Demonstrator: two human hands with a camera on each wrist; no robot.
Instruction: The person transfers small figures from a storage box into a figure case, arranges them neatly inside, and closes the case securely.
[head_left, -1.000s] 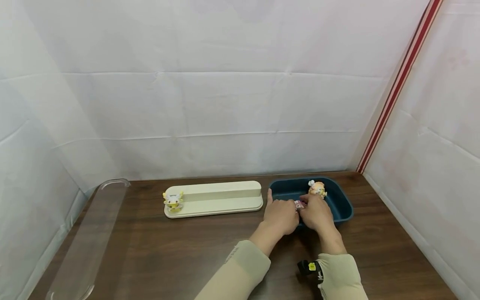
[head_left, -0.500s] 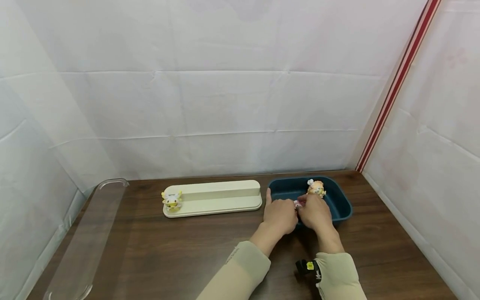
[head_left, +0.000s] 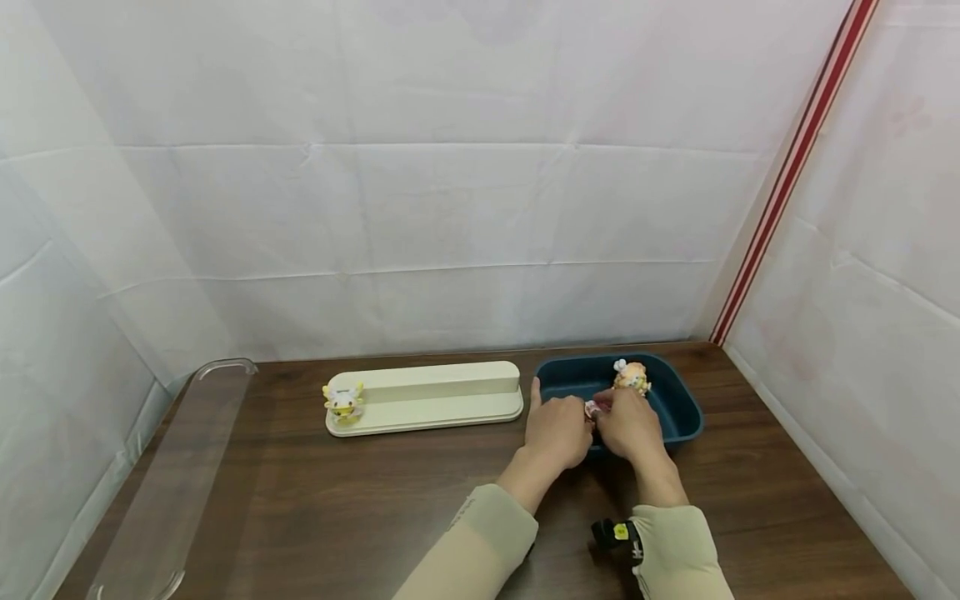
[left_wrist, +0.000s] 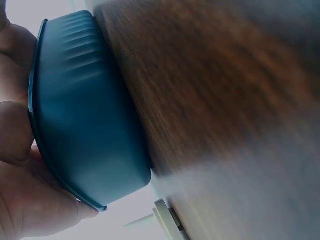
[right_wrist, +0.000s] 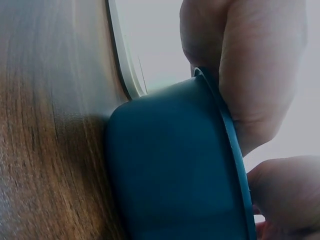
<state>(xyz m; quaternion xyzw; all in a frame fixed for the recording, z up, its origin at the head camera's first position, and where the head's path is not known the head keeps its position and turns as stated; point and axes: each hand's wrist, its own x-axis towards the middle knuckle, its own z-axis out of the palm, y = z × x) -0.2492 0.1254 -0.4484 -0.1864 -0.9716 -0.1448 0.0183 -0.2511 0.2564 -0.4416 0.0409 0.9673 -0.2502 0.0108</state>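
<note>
In the head view a small pink-and-white toy figure (head_left: 592, 408) sits between my two hands, low over the dark blue plastic bin (head_left: 573, 372). My left hand (head_left: 557, 432) has its fingers curled in at the toy's left side, with one digit stretched out along the bin's left rim. From the right, my right hand (head_left: 632, 423) pinches the toy. Most of the toy is hidden by the fingers. Behind the right hand, an orange figure with a white top (head_left: 632, 377) stands in the bin. Both wrist views show fingers at the bin's rim.
Left of the bin lies a cream stepped display base (head_left: 442, 408), bearing a yellow-and-white figure (head_left: 344, 402) at its left end. A long clear plastic cover (head_left: 180, 475) lies at the table's left. White sheeting (head_left: 450, 208) encloses the wooden table (head_left: 360, 508).
The pink-and-white toy has shifted slightly between the fingers, and a little less of it shows. Both hands stay over the bin almost unmoved.
</note>
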